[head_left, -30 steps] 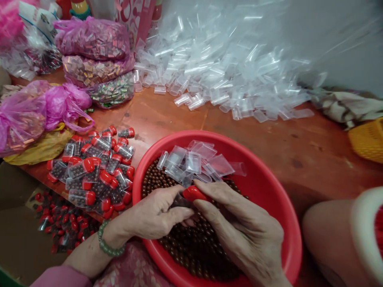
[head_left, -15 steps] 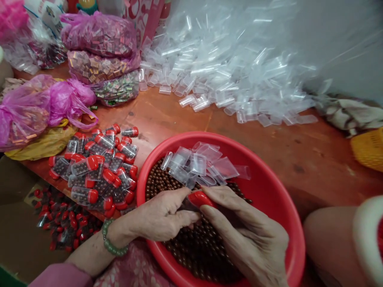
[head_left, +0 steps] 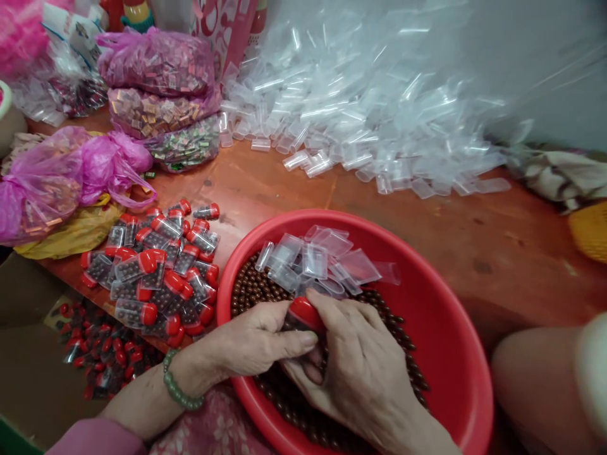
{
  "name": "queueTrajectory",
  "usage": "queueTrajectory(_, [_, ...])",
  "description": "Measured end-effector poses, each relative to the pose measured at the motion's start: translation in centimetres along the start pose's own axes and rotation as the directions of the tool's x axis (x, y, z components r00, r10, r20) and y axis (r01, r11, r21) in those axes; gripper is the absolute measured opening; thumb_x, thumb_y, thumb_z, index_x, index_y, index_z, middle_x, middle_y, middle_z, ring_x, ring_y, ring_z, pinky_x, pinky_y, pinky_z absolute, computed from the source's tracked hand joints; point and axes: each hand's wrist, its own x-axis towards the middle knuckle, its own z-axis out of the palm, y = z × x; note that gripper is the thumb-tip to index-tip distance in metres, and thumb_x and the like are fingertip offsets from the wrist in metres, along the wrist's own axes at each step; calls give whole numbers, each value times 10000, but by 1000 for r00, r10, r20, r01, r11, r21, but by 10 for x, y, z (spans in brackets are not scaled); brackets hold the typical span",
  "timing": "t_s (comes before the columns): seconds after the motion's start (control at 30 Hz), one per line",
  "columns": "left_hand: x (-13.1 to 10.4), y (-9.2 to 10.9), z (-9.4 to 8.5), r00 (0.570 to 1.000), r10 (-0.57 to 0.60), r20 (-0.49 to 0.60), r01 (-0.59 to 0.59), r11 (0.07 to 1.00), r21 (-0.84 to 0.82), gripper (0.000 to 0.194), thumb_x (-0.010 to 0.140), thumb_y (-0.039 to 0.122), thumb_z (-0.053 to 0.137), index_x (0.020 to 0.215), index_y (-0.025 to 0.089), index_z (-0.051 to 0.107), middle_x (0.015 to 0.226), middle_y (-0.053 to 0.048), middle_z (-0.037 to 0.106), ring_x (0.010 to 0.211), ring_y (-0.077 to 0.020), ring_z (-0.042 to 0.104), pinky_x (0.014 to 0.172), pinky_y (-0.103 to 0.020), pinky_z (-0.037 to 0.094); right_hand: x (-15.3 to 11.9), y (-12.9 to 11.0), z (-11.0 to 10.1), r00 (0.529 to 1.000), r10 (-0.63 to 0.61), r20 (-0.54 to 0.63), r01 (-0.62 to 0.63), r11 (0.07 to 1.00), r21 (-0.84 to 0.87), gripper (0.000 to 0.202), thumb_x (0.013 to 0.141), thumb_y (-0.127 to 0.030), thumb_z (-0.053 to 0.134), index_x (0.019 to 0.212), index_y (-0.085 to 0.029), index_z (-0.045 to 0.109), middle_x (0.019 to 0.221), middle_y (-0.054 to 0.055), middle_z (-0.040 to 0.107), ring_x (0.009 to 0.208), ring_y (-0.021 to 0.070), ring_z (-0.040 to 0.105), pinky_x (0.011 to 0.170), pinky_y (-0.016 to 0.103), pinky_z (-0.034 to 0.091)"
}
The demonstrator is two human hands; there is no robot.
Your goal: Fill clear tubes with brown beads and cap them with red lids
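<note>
Over a red basin (head_left: pixel 455 354) of small brown balls (head_left: pixel 260 281), my left hand (head_left: pixel 260 341) holds a clear case with a red cap (head_left: pixel 303 309), its thumb across the case. My right hand (head_left: pixel 365 360) is curled against the case's right side, fingertips near the cap; its palm and some fingers are hidden. Clear sleeves (head_left: pixel 315 259) lie on the balls behind both hands. On the table left of the basin is a heap of filled, red-capped cases (head_left: pixel 135 265).
A box (head_left: pixel 23 341) at lower left holds more red-capped cases. Pink bags (head_left: pixel 156 60) stand at back left. Clear sleeves (head_left: pixel 332 120) are heaped along the wall. A yellow item (head_left: pixel 590 230) and cloth (head_left: pixel 569 174) lie at right.
My right hand has moved left and turned over, its back now facing up, with the fingers lower around the case. The red cap now points more upward and sits slightly further left.
</note>
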Motion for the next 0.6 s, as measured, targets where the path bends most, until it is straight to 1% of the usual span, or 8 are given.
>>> queueTrajectory(0.1, [0, -4, 3, 1000, -10, 5, 10, 1000, -5, 518, 631, 570, 781, 803, 133, 564, 685, 10, 600, 590, -68, 582, 602, -180, 487, -2, 2, 0, 998, -47, -49, 48, 999, 11, 685, 802, -306, 596, 1372, -2, 368, 962, 178, 630, 856, 274, 613, 742, 415, 505])
queueTrajectory(0.2, [0, -6, 5, 999, -32, 21, 33, 999, -16, 513, 628, 566, 785, 781, 127, 568, 672, 10, 605, 581, -66, 582, 591, -172, 484, -3, 2, -4, 995, -59, -76, 60, 998, 15, 623, 828, -285, 571, 1353, -5, 388, 932, 161, 636, 828, 259, 606, 732, 422, 509])
queueTrajectory(0.27, [-1, -6, 6, 999, -32, 20, 32, 999, -32, 504, 634, 565, 783, 764, 121, 584, 658, 5, 609, 570, -68, 579, 586, -173, 479, -3, 1, -8, 996, -56, -73, 57, 998, 8, 596, 834, -266, 558, 1350, -20, 388, 909, 148, 646, 818, 253, 611, 728, 421, 512])
queueTrajectory(0.33, [-1, -4, 10, 1000, -6, -11, 5, 998, -61, 530, 663, 622, 730, 755, 112, 618, 634, -13, 620, 573, -91, 588, 593, -197, 483, -2, -1, -10, 998, -47, -42, 46, 999, -12, 558, 839, -254, 544, 1324, -18, 403, 921, 161, 657, 840, 256, 614, 729, 415, 516])
queueTrajectory(0.43, [0, -2, 20, 994, -25, -102, 14, 994, -104, 642, 724, 734, 566, 811, 107, 673, 675, -64, 669, 704, -190, 656, 688, -298, 523, -6, -6, -12, 1000, -22, -9, 21, 998, -58, 472, 847, -239, 531, 1248, -1, 456, 966, 199, 666, 894, 269, 608, 753, 419, 516])
queueTrajectory(0.5, [2, -7, 25, 978, -34, -208, 17, 996, -82, 621, 775, 703, 520, 872, 114, 691, 781, -86, 705, 872, -242, 667, 820, -361, 520, -12, -9, -11, 1000, -14, -23, 12, 998, -67, 426, 840, -209, 523, 1203, 11, 488, 973, 210, 671, 921, 276, 607, 778, 432, 513])
queueTrajectory(0.53, [3, -12, 26, 957, -9, -290, -3, 999, -42, 563, 806, 650, 520, 900, 122, 694, 846, -85, 716, 951, -248, 652, 890, -375, 501, -15, -10, -10, 999, -20, -31, 18, 998, -63, 415, 832, -196, 518, 1187, 18, 498, 974, 213, 674, 933, 278, 609, 790, 439, 511])
queueTrajectory(0.6, [2, -26, 25, 878, 94, -470, -52, 993, 102, 435, 864, 528, 500, 955, 148, 691, 971, -70, 717, 1057, -232, 612, 990, -370, 454, -22, -12, -8, 998, -50, -42, 48, 998, -46, 404, 820, -182, 507, 1164, 32, 515, 980, 218, 680, 951, 277, 616, 808, 440, 509])
